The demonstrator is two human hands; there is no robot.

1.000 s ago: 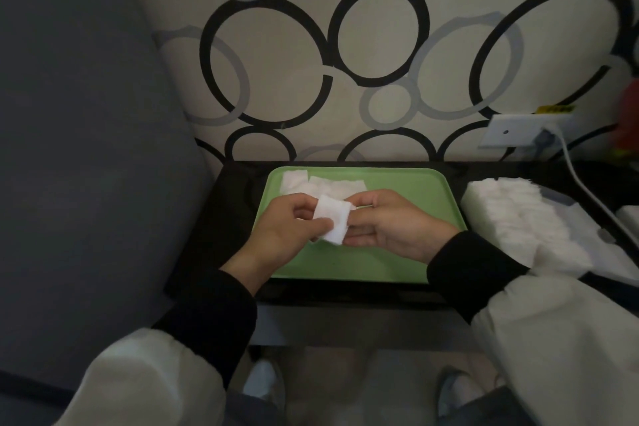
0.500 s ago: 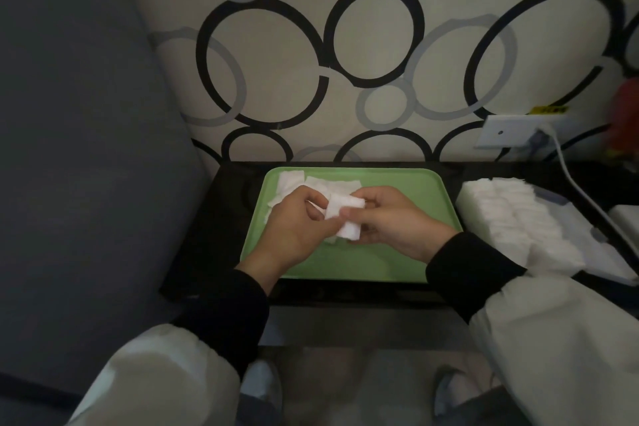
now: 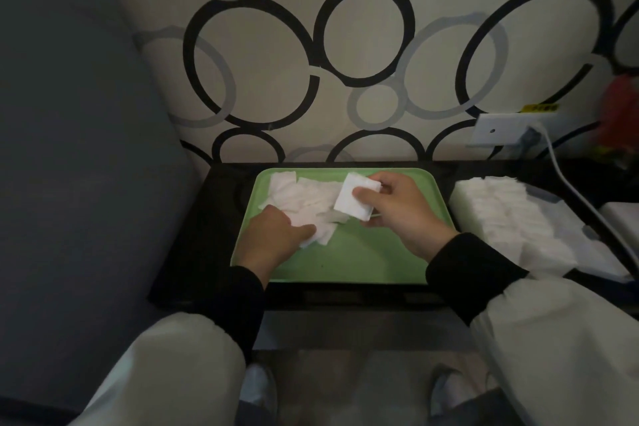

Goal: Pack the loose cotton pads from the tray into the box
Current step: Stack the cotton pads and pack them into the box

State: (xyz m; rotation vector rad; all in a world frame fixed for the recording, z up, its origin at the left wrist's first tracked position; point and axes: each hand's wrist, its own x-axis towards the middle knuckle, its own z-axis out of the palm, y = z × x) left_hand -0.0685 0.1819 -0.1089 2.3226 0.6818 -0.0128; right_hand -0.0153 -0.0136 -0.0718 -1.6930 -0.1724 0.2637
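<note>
Cotton pads (image 3: 356, 199) sit pinched in our right hand (image 3: 404, 214); our left hand (image 3: 276, 239), grip unclear, should peel another off the tray (image 3: 363, 259).

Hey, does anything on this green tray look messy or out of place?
Only the loose cotton pads: a jumbled, overlapping heap far left on the tray, unlike the tidy row beside it. Nothing looks spilled or torn.
</note>
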